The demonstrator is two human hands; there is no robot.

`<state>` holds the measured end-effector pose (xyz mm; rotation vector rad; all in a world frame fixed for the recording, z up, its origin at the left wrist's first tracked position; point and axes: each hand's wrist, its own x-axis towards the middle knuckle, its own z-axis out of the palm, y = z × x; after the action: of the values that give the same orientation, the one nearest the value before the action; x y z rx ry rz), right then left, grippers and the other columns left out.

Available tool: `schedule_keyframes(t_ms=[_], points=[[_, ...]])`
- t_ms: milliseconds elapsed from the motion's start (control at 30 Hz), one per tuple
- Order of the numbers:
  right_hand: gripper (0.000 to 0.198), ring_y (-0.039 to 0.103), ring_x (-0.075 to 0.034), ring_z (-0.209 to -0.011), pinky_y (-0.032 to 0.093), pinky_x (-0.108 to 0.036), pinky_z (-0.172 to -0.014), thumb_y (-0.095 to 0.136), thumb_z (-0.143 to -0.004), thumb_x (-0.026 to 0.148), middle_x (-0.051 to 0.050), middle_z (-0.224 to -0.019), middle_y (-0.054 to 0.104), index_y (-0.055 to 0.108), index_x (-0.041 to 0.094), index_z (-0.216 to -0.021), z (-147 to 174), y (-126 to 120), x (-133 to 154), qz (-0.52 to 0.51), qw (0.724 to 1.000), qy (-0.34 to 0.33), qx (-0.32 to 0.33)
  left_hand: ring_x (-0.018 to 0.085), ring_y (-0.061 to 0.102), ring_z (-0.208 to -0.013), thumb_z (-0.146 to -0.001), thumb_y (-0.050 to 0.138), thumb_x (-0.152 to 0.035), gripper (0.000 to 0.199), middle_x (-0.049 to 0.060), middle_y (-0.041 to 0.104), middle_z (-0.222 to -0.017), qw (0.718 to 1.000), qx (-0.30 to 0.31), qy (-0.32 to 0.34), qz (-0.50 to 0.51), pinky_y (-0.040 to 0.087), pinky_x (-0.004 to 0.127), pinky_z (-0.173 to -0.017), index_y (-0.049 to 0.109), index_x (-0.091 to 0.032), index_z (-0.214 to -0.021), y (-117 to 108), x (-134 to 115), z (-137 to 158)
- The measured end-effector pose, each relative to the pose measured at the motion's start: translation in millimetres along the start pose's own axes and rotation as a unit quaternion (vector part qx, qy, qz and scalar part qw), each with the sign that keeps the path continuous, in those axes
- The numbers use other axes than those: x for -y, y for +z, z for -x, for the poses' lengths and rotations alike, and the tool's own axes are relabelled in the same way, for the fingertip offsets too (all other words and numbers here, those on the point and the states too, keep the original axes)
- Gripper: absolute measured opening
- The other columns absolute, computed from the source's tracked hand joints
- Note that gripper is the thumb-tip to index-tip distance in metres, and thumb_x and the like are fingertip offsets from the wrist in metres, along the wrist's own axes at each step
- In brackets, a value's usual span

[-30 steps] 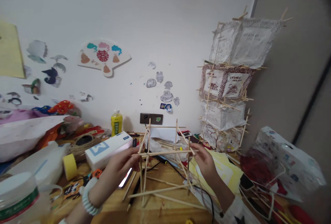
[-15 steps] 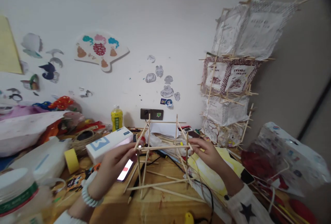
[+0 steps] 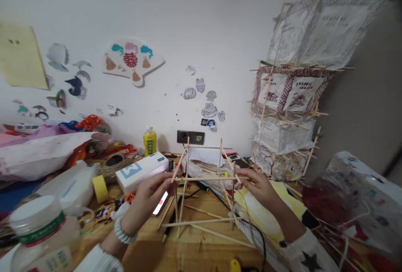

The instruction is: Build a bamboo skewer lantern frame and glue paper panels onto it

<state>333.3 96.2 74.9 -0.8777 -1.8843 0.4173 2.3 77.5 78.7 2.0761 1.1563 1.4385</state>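
Note:
A box-shaped frame of thin wooden sticks [image 3: 205, 178] stands on the wooden table in front of me. My left hand [image 3: 153, 194] pinches its upper left front corner, where sticks cross. At the upper right front corner, my right hand [image 3: 258, 186] has its fingers closed on the stick joint. The fingertips of both hands are partly hidden behind the sticks. Between the two hands runs the top front stick, about level. Lower sticks [image 3: 201, 222] cross near the tabletop.
A tall tiered paper-and-stick lantern [image 3: 289, 92] rises at the right. To the left are a tissue box [image 3: 143, 171], yellow tape roll [image 3: 99, 189], drink bottle [image 3: 150, 141] and plastic jar [image 3: 40, 230]. A lit phone [image 3: 161, 203] and a black cable [image 3: 262, 242] lie on the table [image 3: 194, 255].
The whole view has shifted, so everything appears farther right. Both hands keep their hold on the stick frame, which looks unchanged.

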Motion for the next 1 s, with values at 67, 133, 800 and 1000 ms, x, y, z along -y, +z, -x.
schedule_keyframes(t_ms=[67, 133, 800, 1000], points=[[0.026, 0.066, -0.016, -0.065, 0.053, -0.029, -0.065, 0.056, -0.084, 0.036, -0.007, -0.087, 0.071, 0.069, 0.019, -0.100, 0, 0, -2, -0.002, 1.000, 0.000, 0.005, 0.012, 0.061, -0.059, -0.088, 0.046, -0.037, 0.028, 0.000, 0.066, -0.064, 1.000, -0.002, 0.004, 0.005, 0.048, 0.023, -0.058, 0.064, -0.016, -0.091, 1, 3, 0], [0.027, 0.066, -0.016, -0.064, 0.052, -0.028, -0.064, 0.056, -0.084, 0.036, -0.007, -0.083, 0.071, 0.069, 0.019, -0.101, 0, -1, -2, -0.004, 1.000, 0.000, 0.009, 0.012, 0.061, -0.058, -0.088, 0.046, -0.037, 0.027, 0.000, 0.066, -0.064, 1.000, 0.001, 0.006, 0.010, 0.048, 0.023, -0.058, 0.064, -0.016, -0.090, 2, 5, 1], [0.029, 0.059, -0.012, -0.056, 0.049, -0.026, -0.057, 0.061, -0.080, 0.041, -0.003, -0.074, 0.066, 0.065, 0.018, -0.097, -4, 3, 4, -0.106, 0.993, 0.044, 0.006, 0.013, 0.059, -0.057, -0.087, 0.044, -0.042, 0.030, -0.002, 0.063, -0.061, 1.000, 0.022, 0.022, -0.005, 0.048, 0.023, -0.057, 0.061, -0.018, -0.081, 0, -5, -4], [0.027, 0.060, -0.013, -0.057, 0.049, -0.027, -0.059, 0.059, -0.081, 0.040, -0.001, -0.075, 0.064, 0.062, 0.020, -0.099, -5, 5, 5, -0.090, 0.995, 0.040, 0.032, 0.013, 0.057, -0.057, -0.088, 0.041, -0.042, 0.030, -0.002, 0.060, -0.062, 1.000, 0.021, 0.007, 0.007, 0.048, 0.024, -0.057, 0.058, -0.018, -0.083, 2, -8, -3]])
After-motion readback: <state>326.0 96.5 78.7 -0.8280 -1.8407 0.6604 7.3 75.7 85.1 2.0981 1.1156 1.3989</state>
